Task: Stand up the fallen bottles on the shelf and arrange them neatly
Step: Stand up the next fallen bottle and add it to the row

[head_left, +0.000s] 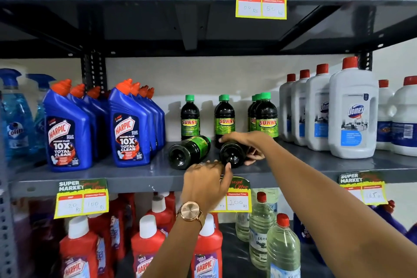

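1. Middle shelf (135,178), centre of frame: two dark green-capped bottles lying on their sides, bases toward the camera: left fallen bottle (188,151), right fallen bottle (233,153).
2. Right hand (246,142) draped over the right fallen bottle, fingers curled around it, grasping.
3. Left hand (206,181) at the shelf edge just below, fingers loosely bent, holding nothing.
4. Behind: upright bottles (190,117) labelled "SUNNY".
5. Left of centre: blue bottles (67,128) reading "HARPIC 10X TOTAL CLEAN". Right: white bottles (353,110) reading "Domex".
6. Price tags (81,198) reading "SUPER MARKET".
7. Likely risks: round bottle rolling off the edge; lifting arm toppling upright neighbours.
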Available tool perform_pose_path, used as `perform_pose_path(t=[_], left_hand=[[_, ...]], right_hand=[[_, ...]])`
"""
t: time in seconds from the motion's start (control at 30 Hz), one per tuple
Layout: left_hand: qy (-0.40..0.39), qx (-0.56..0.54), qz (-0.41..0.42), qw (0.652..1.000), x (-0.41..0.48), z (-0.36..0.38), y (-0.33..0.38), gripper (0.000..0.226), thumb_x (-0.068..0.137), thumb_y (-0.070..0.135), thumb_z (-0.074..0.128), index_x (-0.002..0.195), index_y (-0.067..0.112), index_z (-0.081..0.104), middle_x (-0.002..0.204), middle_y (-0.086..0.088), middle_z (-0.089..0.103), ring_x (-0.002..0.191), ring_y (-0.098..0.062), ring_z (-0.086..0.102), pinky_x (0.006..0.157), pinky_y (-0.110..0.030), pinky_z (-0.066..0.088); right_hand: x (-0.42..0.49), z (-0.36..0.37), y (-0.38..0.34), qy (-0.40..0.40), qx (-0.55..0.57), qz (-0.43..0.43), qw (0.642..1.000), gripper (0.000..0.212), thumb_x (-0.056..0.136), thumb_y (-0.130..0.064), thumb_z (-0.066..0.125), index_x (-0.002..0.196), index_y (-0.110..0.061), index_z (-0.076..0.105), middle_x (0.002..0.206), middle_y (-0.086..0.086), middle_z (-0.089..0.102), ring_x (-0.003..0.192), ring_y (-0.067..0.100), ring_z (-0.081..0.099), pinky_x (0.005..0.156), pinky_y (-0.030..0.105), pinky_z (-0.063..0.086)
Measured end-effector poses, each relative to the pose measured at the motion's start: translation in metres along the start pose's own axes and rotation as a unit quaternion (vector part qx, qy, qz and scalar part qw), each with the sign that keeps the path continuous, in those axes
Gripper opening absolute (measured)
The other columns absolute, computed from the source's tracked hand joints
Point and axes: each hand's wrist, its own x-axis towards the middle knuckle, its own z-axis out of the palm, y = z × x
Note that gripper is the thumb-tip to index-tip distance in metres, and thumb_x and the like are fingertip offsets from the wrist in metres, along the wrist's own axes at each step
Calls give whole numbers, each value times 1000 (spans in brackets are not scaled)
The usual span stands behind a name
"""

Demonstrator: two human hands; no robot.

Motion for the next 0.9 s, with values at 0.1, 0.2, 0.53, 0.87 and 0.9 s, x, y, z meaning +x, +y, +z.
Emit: perform_pose_path(t=[0.1, 0.2, 0.53, 0.87, 0.9], left_hand=[[-5, 0, -6, 1000, 0, 1, -1, 45, 89, 42, 39, 54, 20, 58, 49, 3, 61, 42, -17, 56, 44, -23, 37], [-10, -1, -12, 1000, 0, 3, -1, 47, 89, 44, 37, 56, 20, 61, 51, 3, 62, 43, -16, 58, 45, -24, 40], [-6, 36, 11, 999, 0, 5, -1, 49, 90, 44, 35, 57, 18, 62, 54, 2, 62, 46, -17, 60, 45, -25, 43], [18, 13, 11, 1000, -2, 12, -4, 48, 91, 42, 40, 57, 17, 63, 55, 3, 64, 50, -16, 61, 50, -26, 46], [18, 12, 9, 1000, -2, 12, -4, 48, 91, 42, 40, 58, 17, 64, 56, 3, 64, 51, -16, 61, 50, -26, 46]], right_hand=[[12, 6, 7, 34, 59, -23, 997, 59, 71, -63, 62, 93, -8, 64, 79, 10, 67, 65, 23, 66, 46, 20, 49], [17, 13, 20, 138, 143, -87, 976, 72, 62, -63, 70, 101, -3, 67, 91, 13, 71, 80, 27, 69, 59, 29, 56], [21, 24, 2, 295, 82, -228, 924, 83, 69, -41, 82, 125, 2, 39, 118, 21, 62, 109, 39, 61, 85, 41, 51], [44, 35, 13, 210, 210, -191, 936, 71, 72, -19, 77, 128, 1, 39, 112, 12, 59, 100, 27, 57, 80, 30, 46], [48, 34, 15, 206, 207, -192, 937, 64, 69, -18, 75, 123, 0, 46, 111, 13, 63, 99, 28, 60, 74, 29, 47]])
